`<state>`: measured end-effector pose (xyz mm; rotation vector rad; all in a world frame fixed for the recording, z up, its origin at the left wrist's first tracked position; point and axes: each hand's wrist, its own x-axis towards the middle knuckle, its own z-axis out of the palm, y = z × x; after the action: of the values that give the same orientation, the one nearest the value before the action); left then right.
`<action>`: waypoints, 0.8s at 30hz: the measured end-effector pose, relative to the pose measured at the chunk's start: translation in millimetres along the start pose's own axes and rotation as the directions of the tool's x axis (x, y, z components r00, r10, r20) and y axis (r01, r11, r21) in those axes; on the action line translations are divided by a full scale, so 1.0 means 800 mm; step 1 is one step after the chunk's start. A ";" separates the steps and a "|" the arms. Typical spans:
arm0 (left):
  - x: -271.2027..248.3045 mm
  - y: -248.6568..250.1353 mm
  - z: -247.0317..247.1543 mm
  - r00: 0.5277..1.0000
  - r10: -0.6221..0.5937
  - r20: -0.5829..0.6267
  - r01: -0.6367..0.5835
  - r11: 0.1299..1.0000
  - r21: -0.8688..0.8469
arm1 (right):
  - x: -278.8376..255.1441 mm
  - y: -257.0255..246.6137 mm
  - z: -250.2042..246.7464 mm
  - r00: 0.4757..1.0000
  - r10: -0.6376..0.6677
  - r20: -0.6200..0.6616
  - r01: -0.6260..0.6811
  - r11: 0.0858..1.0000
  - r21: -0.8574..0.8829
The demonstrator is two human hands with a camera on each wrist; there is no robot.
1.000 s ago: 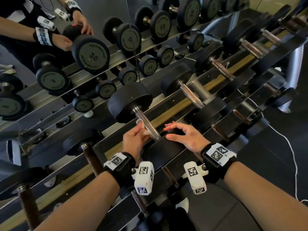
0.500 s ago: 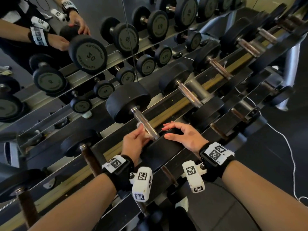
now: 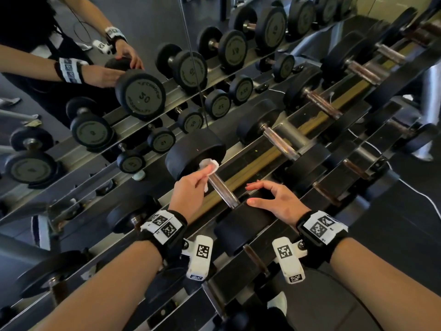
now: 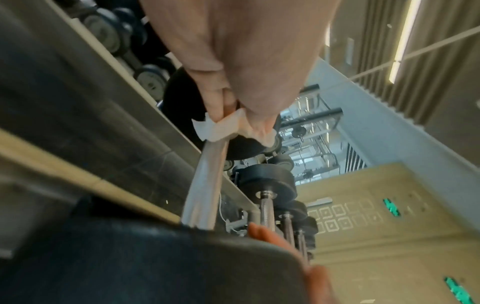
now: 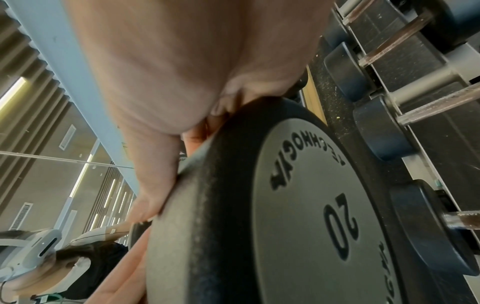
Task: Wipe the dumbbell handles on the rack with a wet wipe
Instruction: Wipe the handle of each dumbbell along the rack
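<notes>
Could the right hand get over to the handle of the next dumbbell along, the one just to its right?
Probably yes. The right hand only rests on the near weight head and holds nothing, and the next dumbbell's handle lies bare on the rack with nothing across it.

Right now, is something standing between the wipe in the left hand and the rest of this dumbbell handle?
Nothing visible does. The left hand pinches the wet wipe on the far end of the handle, and the bare metal runs free to the near weight head, where the right hand rests.
</notes>
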<state>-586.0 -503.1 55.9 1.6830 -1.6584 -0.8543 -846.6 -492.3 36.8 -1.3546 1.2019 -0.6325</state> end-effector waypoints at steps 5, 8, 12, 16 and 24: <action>0.013 -0.019 0.006 0.976 0.049 0.215 -0.107 0.957 0.271 | -0.002 0.000 0.002 0.999 -0.025 -0.024 0.025 0.999 -0.036; 0.016 -0.032 0.004 0.919 0.180 0.351 -0.325 0.850 0.415 | -0.004 -0.001 0.002 0.999 -0.036 -0.022 0.036 0.999 -0.036; 0.014 -0.044 0.003 0.821 0.159 0.548 -0.511 0.633 0.581 | -0.006 -0.003 0.003 1.000 -0.022 -0.006 0.022 1.000 0.003; -0.007 -0.043 0.018 0.699 0.160 0.697 -0.663 0.509 0.548 | -0.006 -0.005 0.004 1.000 -0.019 -0.016 0.019 1.000 0.015; 0.020 -0.032 -0.009 0.774 0.089 0.627 -0.554 0.575 0.602 | -0.008 -0.010 0.003 1.000 0.001 0.011 -0.002 0.998 0.057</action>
<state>-564.6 -518.3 39.6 1.5577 -2.9672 -0.4308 -844.6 -486.8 45.9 -1.3078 1.1673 -0.6524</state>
